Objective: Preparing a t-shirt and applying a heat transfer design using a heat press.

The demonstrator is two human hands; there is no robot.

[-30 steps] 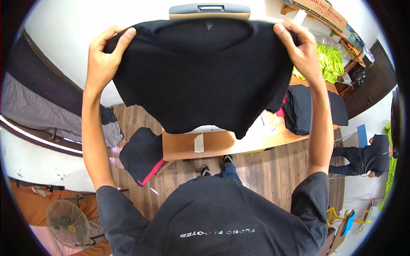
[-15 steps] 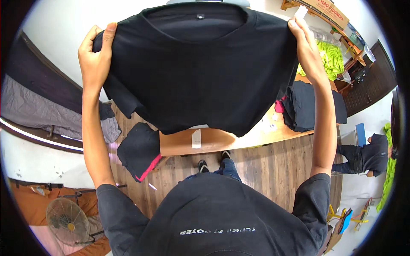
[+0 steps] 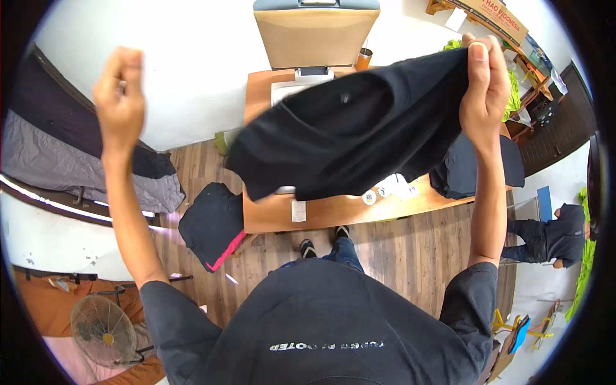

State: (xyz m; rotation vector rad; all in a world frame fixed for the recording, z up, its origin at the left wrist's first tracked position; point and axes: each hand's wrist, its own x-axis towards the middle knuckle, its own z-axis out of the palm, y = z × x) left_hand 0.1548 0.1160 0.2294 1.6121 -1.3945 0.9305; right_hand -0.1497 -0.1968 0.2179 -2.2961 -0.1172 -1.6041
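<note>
Wooden surface (image 3: 333, 212) seen from above in the head view, standing on plank flooring. At its far end sits a heat press (image 3: 316, 32) with a tan upper plate, and a brown cup (image 3: 364, 59) stands just beside it. A stack of dark folded garments (image 3: 478, 168) lies at the surface's right end, and small round items sit near its front edge. To the left, a chair (image 3: 215, 224) holds dark cloth with a pink edge. A floor fan (image 3: 102, 330) stands at lower left. Another person (image 3: 555, 232) crouches at the far right. Between the viewer and the surface hangs a black T-shirt (image 3: 350, 131), sagging and bunched, hiding much of the surface. The right hand (image 3: 484, 86) pinches its upper right corner, fingers closed on the cloth. The left hand (image 3: 120, 96) is raised well apart from it, blurred, fingers curled and holding nothing.
</note>
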